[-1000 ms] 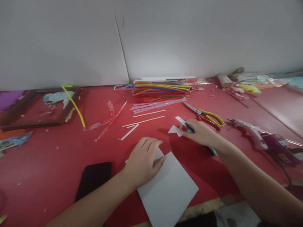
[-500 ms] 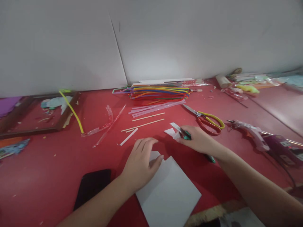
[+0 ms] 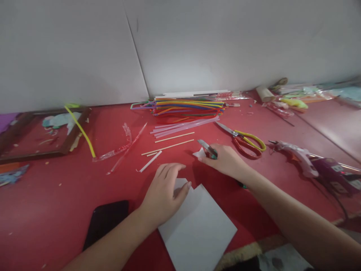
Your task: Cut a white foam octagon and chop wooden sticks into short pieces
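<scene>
My left hand (image 3: 162, 199) lies over the upper left part of a white square board (image 3: 204, 229), fingers slightly curved and thumb apart from them. The board has a small notch at its top corner, beside my thumb. Away from the board, my right hand (image 3: 228, 160) is closed around a green-handled utility knife (image 3: 212, 151), its blade pointing to the upper left. A small white scrap (image 3: 199, 153) is by my right thumb, partly hidden; whether the thumb pinches it I cannot tell. Scissors (image 3: 245, 140) with yellow and red handles lie beyond my right hand.
Thin wooden sticks (image 3: 172, 146), pink strips (image 3: 183, 128) and a bundle of colourful pipe cleaners (image 3: 188, 107) lie toward the wall. A glue gun (image 3: 299, 154) is at right, a black phone (image 3: 107, 220) at left. A dark frame (image 3: 64, 146) and plastic wrappers (image 3: 121, 150) lie farther left.
My right hand has shifted slightly left with the knife, and more of the blade shows. Less of the white scraps shows beside it. My left hand stays on the board.
</scene>
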`<state>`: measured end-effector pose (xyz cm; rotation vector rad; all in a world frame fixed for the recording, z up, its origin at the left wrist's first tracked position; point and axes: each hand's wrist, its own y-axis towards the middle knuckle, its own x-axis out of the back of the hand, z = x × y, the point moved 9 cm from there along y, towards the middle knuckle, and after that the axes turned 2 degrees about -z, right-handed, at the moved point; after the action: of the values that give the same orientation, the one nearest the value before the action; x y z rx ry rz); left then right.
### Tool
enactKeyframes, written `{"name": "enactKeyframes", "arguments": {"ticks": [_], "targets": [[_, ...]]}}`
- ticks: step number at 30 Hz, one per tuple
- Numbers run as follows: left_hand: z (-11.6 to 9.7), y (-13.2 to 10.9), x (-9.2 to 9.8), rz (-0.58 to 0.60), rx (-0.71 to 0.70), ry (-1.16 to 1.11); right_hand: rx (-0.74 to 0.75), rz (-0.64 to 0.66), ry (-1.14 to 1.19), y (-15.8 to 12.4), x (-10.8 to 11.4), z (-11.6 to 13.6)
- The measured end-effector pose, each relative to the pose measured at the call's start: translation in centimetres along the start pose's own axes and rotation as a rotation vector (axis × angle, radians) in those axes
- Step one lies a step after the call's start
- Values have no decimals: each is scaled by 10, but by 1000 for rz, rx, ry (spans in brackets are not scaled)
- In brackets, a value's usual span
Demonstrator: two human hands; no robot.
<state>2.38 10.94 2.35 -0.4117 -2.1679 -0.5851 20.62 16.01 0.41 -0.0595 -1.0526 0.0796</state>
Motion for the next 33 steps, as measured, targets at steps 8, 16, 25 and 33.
{"name": "enactKeyframes", "arguments": {"ticks": [8,16,25,33], "targets": [[-1,0,1,-15,-10,-25,40,22,-77,-9,-10,11],[13,0,6,-51,175,-237,223,4,50,-27,-5,32],[18,2,-11,55,308,-700,418,52,193,-51,-5,53],[50,10,63,-51,319,310,-55,102,764,-23,-4,-12]]}}
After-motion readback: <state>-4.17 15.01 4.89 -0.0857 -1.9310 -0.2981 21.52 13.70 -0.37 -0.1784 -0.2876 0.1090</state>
